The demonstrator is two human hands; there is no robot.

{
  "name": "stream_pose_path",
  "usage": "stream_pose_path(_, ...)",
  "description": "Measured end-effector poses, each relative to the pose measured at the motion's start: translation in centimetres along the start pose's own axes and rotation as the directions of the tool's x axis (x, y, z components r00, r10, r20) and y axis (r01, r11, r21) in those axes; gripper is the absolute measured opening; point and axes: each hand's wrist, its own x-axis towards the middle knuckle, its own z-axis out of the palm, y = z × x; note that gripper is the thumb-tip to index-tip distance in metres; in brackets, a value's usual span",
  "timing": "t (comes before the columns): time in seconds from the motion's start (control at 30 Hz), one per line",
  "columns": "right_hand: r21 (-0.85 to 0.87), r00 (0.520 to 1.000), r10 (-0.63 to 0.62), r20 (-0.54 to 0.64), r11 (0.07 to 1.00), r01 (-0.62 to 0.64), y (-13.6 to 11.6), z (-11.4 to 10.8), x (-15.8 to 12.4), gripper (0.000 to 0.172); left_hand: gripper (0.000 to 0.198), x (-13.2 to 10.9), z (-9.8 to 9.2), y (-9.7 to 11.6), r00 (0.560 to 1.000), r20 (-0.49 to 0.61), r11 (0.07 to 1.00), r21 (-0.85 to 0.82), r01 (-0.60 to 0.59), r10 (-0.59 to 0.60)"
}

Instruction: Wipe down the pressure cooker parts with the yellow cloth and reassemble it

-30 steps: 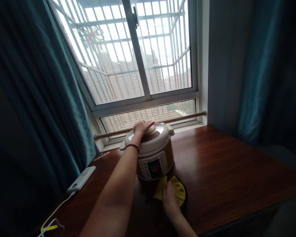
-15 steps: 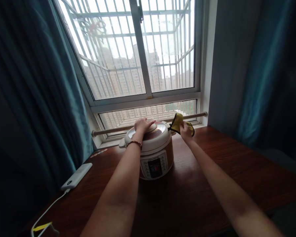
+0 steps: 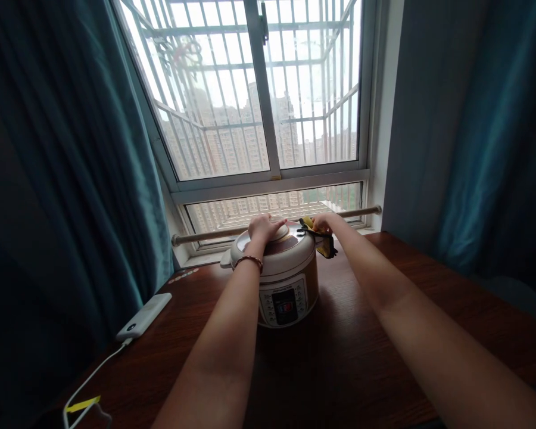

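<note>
A white and tan electric pressure cooker point(image 3: 290, 262) stands upright on the table with its lid on. The control panel with a dark display faces me. My left hand point(image 3: 262, 229), a beaded bracelet at its wrist, lies on top of the lid with its fingers closed around the lid's pale knob point(image 3: 280, 231). At the cooker's right side, my right hand point(image 3: 322, 223) grips a yellow cloth point(image 3: 326, 245) with dark edging. The cloth is bunched against the lid's rim and hangs over the right side handle, which it partly hides. Some right fingertips are hidden by the cloth.
A white power bank point(image 3: 143, 316) lies at the table's left, with a white cable point(image 3: 93, 364) running toward me and a yellow tag on it. Behind the cooker, a rod point(image 3: 357, 211) crosses the low window. Blue curtains point(image 3: 129, 179) hang on both sides.
My right hand has turned and moved left with the cloth, from just beside the cooker onto its right rim. My left hand stays on the lid knob. The view has shifted slightly.
</note>
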Motion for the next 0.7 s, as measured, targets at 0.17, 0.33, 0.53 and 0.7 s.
stream_pose_path(0.17,-0.158,0.981,0.185,0.053,0.972,-0.175,-2.0,0.8,1.6,0.028,0.076,-0.1,-0.1,0.0,1.0,-0.007,1.0,0.0,0.0,0.0)
stream_pose_path(0.33,-0.059,0.982,0.185,-0.02,0.981,-0.186,-0.1,1.1,1.9,0.028,0.077,-0.3,-0.2,0.1,1.0,-0.006,1.0,0.002,0.007,-0.007)
stream_pose_path(0.53,0.321,0.994,0.106,-0.04,0.943,-0.088,4.1,1.7,0.3,0.031,0.076,-0.3,-0.3,0.1,1.0,-0.003,1.0,-0.003,0.005,-0.005)
stream_pose_path(0.7,0.644,0.988,-0.044,-0.146,0.754,0.128,5.9,4.2,-1.3,0.033,0.076,-0.4,-0.3,0.1,1.0,-0.01,1.0,-0.019,-0.004,0.003)
